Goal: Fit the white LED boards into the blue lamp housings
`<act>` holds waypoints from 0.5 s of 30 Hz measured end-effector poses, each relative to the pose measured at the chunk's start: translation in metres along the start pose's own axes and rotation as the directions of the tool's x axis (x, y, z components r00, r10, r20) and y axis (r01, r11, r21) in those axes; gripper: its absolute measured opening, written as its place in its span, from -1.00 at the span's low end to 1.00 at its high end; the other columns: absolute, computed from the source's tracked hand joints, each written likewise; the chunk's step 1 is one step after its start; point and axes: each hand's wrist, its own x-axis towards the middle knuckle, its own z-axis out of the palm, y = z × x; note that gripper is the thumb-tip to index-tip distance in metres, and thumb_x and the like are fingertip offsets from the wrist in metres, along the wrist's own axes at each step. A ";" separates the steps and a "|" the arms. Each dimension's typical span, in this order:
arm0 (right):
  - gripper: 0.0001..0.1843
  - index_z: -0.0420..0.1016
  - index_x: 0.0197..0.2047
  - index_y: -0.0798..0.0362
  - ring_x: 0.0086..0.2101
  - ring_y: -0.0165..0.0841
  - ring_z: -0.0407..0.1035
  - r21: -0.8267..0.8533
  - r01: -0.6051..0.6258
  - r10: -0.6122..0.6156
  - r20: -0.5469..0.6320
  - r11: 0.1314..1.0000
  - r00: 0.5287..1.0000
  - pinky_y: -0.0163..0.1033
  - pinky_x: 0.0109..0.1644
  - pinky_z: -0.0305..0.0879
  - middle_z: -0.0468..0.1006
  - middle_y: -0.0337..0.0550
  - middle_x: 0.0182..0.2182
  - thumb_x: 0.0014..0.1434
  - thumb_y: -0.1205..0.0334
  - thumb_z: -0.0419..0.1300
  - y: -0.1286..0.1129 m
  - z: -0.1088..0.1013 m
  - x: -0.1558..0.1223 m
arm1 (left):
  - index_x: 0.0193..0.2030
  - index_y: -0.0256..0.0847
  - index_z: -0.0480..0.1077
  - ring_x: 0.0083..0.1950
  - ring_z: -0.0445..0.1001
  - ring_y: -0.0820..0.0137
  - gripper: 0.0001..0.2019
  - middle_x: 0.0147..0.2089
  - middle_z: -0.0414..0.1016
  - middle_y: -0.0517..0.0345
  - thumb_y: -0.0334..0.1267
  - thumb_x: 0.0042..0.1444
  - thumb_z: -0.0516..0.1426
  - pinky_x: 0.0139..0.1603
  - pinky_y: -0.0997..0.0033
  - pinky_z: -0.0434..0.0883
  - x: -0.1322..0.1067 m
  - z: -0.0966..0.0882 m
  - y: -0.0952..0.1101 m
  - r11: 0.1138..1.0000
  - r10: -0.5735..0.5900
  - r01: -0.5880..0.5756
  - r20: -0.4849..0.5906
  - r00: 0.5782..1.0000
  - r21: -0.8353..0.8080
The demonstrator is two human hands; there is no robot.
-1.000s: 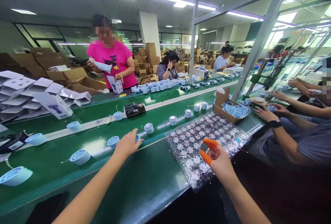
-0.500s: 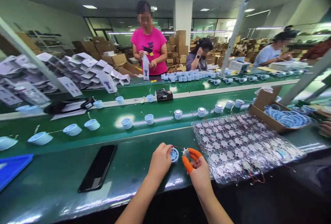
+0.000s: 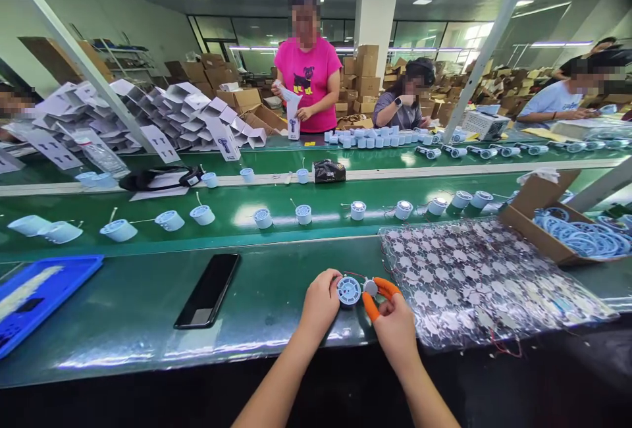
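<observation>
You are working in a factory hall, on a long assembly line: green conveyor belts [image 3: 326, 217] hold rows of pale blue round parts [image 3: 303, 214], cardboard boxes [image 3: 366, 69] stand in high stacks, folded white cartons [image 3: 182, 108] lie in piles, and co-workers [image 3: 309, 66] stand along the belts

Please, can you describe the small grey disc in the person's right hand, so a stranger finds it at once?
Begin at the long green bench in front of the person. Left of the clear plastic bag, the orange-capped fingers of the right hand pinch the small grey disc. Unlike the pale blue round housing beside it in the left hand, it is small and grey.
</observation>
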 end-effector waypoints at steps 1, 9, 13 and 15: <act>-0.36 0.53 -0.02 0.07 -0.62 -0.48 0.13 0.108 -0.050 0.049 0.012 0.993 0.999 -0.29 -0.54 0.12 0.53 -0.24 -0.47 -0.09 -0.12 0.45 -0.003 -0.004 0.001 | -0.16 -0.21 0.51 -0.14 0.55 0.24 -0.77 -0.18 0.62 0.01 -0.36 0.28 0.01 -0.04 0.18 0.45 -0.001 -0.003 0.000 1.000 0.020 -0.021 0.005 1.000 0.018; -0.49 0.56 -0.11 0.04 -0.66 -0.67 -0.16 0.532 -0.437 0.219 0.423 0.725 0.879 -0.37 -0.57 -0.18 0.60 -0.17 -0.34 -0.09 -0.02 0.51 -0.042 -0.023 -0.011 | 0.37 -0.12 0.24 0.21 0.48 0.28 -0.46 0.23 0.49 -0.09 -0.54 0.30 -0.01 0.16 0.22 0.49 -0.028 -0.032 0.018 0.740 0.670 -0.661 -0.051 0.741 0.123; -0.46 0.53 -0.06 0.00 -0.60 -0.58 0.05 0.400 -0.393 0.159 0.504 0.828 0.849 -0.38 -0.51 -0.03 0.54 -0.25 -0.40 -0.10 0.07 0.53 -0.045 -0.016 -0.018 | 0.27 -0.18 0.37 0.03 0.54 0.32 -0.59 0.04 0.60 -0.06 -0.48 0.33 0.00 0.08 0.25 0.53 -0.027 -0.037 0.029 0.783 0.620 -0.619 0.005 0.784 0.063; -0.49 0.52 -0.04 -0.01 -0.55 -0.52 0.13 0.224 -0.233 0.099 0.487 0.946 0.868 -0.35 -0.47 0.07 0.54 -0.24 -0.38 -0.07 0.12 0.50 -0.046 -0.014 -0.015 | 0.05 -0.18 0.52 -0.13 0.53 0.33 -0.72 -0.17 0.62 0.01 -0.42 0.34 0.03 -0.02 0.24 0.54 -0.022 -0.041 0.026 0.825 0.562 -0.560 -0.008 0.827 0.073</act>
